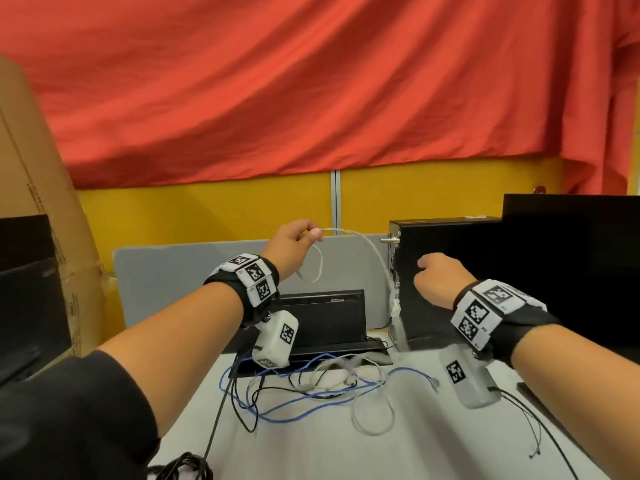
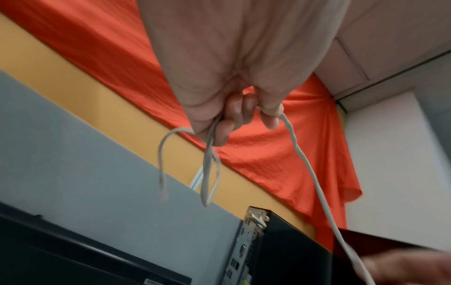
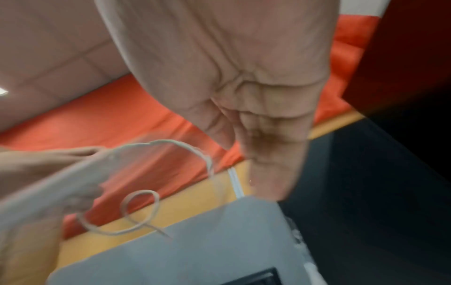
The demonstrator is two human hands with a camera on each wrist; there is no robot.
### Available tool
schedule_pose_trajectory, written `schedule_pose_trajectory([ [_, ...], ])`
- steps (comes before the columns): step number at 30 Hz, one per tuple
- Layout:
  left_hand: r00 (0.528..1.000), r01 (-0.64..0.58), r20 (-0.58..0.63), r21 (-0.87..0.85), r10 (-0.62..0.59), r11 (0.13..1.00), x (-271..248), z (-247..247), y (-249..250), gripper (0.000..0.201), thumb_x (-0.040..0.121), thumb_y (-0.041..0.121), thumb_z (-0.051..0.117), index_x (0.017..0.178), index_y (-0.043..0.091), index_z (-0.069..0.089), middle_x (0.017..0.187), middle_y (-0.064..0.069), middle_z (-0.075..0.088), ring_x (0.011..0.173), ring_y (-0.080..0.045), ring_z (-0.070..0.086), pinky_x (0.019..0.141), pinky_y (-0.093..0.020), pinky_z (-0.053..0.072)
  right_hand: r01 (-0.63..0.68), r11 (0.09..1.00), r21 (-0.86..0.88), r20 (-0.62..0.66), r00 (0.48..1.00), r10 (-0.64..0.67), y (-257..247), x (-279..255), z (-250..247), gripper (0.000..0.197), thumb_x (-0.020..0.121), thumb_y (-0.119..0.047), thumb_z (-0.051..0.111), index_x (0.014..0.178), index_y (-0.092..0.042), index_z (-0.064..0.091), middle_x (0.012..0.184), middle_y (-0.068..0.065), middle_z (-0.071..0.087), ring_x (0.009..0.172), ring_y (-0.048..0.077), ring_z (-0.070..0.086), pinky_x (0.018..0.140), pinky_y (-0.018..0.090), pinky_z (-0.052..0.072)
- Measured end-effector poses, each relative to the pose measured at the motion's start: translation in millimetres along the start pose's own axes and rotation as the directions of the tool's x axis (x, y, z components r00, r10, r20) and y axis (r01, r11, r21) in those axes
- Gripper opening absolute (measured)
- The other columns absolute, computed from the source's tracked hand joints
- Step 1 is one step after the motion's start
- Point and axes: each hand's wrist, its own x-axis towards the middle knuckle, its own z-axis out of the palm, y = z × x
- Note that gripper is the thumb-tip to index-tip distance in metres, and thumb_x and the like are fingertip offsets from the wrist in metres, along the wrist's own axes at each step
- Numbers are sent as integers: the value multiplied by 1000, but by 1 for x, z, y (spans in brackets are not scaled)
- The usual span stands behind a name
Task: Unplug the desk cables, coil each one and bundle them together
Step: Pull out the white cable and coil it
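Observation:
My left hand is raised above the desk and pinches a white cable. A small loop and the cable's free end hang below the left hand. From the pinch the white cable arcs right and drops down the back of a black computer tower. My right hand hovers beside the tower's near side, fingers relaxed, holding nothing. In the right wrist view the right hand is blurred, with the white cable to its left.
A tangle of blue cable, black cable and white cable lies on the grey table. Behind it stands a small black monitor and a grey partition. A cardboard box stands left, a dark screen right.

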Motion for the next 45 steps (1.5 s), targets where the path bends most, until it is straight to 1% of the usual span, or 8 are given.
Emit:
schedule_pose_trajectory([
  [4,989,-109,105,56,103,992,-6,21,17,22,99,22,51,84,16,65,50,11,33,40,-2,27,42,-16,27,370,925,82,-172,920,-353,-43,-12,1,53,89,-11,50,142,-8,41,141,13,49,130,28,46,104,36,39],
  [7,979,-168,127,67,159,984,-9,30,28,21,98,18,53,89,4,66,42,13,34,38,-2,29,40,-12,22,380,889,255,-67,924,-376,-73,-12,10,54,94,-18,54,145,-11,38,138,9,53,128,24,48,108,39,39],
  [11,973,-153,190,124,128,980,-10,27,33,22,96,29,57,81,15,64,49,13,36,41,-2,29,43,-15,26,272,874,403,-17,957,-290,-75,-2,15,22,95,-23,55,106,-10,69,92,11,69,84,20,61,84,39,51],
  [15,970,12,237,147,-47,989,-10,7,24,26,96,37,56,82,16,61,58,5,44,51,-10,39,55,-28,38,370,900,229,-87,929,-360,-48,4,11,24,88,-46,62,81,-28,76,47,-11,50,42,4,40,48,21,35],
  [20,946,94,284,226,-158,970,-14,-26,3,35,99,32,50,70,17,62,59,1,41,52,-13,38,55,-27,40,369,929,0,-234,904,-359,-5,18,-4,31,88,-43,64,74,-18,76,72,3,71,69,17,64,60,26,49],
  [24,940,90,279,347,-194,933,-18,-45,-13,35,99,30,51,68,18,61,53,7,42,49,-10,37,51,-22,36,361,908,-212,-278,869,-410,23,24,-6,33,92,-43,57,76,-19,73,65,-1,65,64,14,59,58,29,49],
  [38,944,41,226,642,-241,765,-30,-79,-39,33,100,27,50,72,16,62,62,0,48,59,-14,42,57,-26,34,263,936,-236,-393,855,-339,64,39,-8,34,93,-38,56,65,-20,64,60,-2,58,60,16,56,50,27,41],
  [45,963,200,20,616,-269,762,-36,-85,-47,32,99,25,52,72,13,67,63,-4,51,60,-18,45,59,-28,35,403,844,-353,-419,739,-528,66,27,9,29,94,-37,52,77,-20,67,61,-8,50,62,12,49,57,27,42],
])
